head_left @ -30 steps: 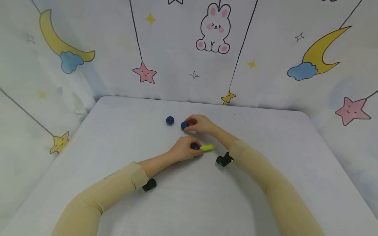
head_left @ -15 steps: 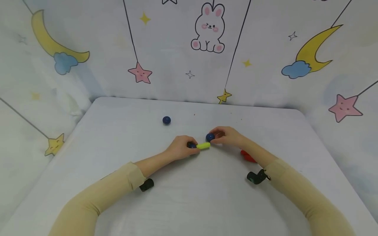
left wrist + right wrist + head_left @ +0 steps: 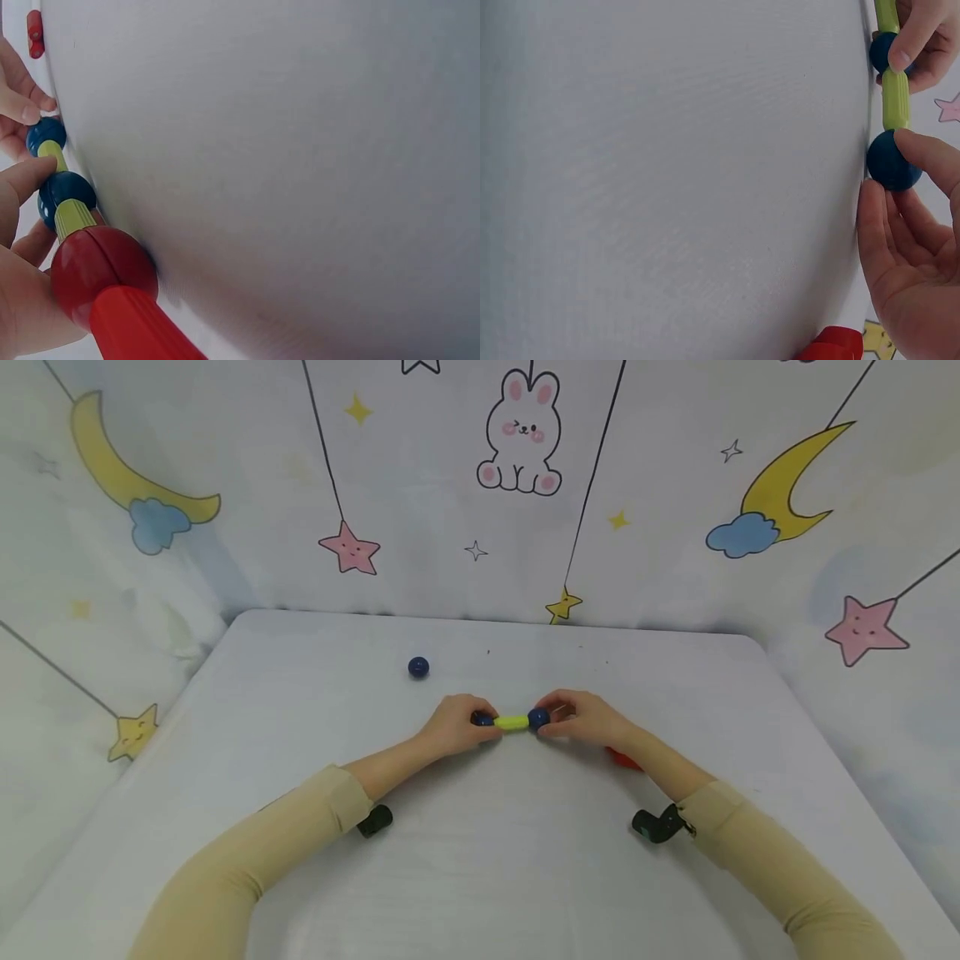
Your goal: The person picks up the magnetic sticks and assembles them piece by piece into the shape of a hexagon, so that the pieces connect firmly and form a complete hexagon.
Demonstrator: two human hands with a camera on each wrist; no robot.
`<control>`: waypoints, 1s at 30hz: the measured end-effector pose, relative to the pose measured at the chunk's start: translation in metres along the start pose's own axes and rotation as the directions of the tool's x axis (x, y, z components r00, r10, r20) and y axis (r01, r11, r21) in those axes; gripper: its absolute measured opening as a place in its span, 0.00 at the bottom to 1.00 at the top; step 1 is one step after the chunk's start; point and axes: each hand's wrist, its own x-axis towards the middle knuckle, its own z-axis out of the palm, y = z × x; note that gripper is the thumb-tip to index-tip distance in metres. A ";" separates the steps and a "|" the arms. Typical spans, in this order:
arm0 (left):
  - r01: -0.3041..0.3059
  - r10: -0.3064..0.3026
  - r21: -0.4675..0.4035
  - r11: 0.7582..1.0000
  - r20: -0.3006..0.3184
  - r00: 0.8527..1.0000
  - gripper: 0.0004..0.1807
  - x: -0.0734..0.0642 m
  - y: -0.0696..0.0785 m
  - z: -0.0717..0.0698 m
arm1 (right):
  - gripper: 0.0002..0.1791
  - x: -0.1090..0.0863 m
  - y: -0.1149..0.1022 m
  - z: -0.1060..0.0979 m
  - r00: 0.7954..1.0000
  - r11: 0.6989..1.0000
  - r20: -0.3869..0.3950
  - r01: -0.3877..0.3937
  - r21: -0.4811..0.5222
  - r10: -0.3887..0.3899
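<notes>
My left hand [image 3: 456, 724] grips a dark blue ball [image 3: 483, 719] in a chain of toy balls and ribbed rods. A yellow-green rod [image 3: 513, 723] runs from that ball to another blue ball [image 3: 538, 718]. My right hand [image 3: 588, 717] pinches this second ball, which touches the rod's end in the right wrist view. Behind the left hand, the left wrist view shows a further yellow-green rod [image 3: 75, 217], a red ball [image 3: 105, 270] and a red rod [image 3: 142, 330]. The left forearm hides these from the head view.
A loose blue ball [image 3: 418, 667] lies farther back on the white table [image 3: 480, 877]. Red pieces [image 3: 624, 760] lie beneath the right forearm, partly hidden. Black devices [image 3: 377, 820] sit at both wrists. A patterned cloth [image 3: 420, 468] hangs behind the table.
My right hand has brought its blue ball from the back of the table rightward and nearer, onto the rod's free end. The left hand has stayed almost in place.
</notes>
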 end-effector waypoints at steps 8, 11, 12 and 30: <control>0.004 -0.004 0.030 1.000 -0.017 1.000 0.14 0.007 -0.004 -0.003 | 0.25 0.003 -0.001 0.002 1.000 1.000 -0.004 0.012 0.025 -0.012; 0.006 -0.006 0.032 0.999 -0.001 1.000 0.17 0.008 -0.005 -0.006 | 0.24 0.004 -0.001 0.003 1.000 1.000 -0.014 0.000 0.023 0.001; 0.007 -0.007 0.033 0.999 0.006 1.000 0.18 0.008 -0.006 -0.007 | 0.24 0.005 -0.002 0.003 1.000 1.000 -0.014 -0.004 0.022 0.004; 0.160 -0.193 0.152 0.975 0.230 0.954 0.21 -0.116 -0.042 -0.111 | 0.26 0.004 0.000 0.004 0.999 0.999 -0.009 -0.038 -0.008 0.038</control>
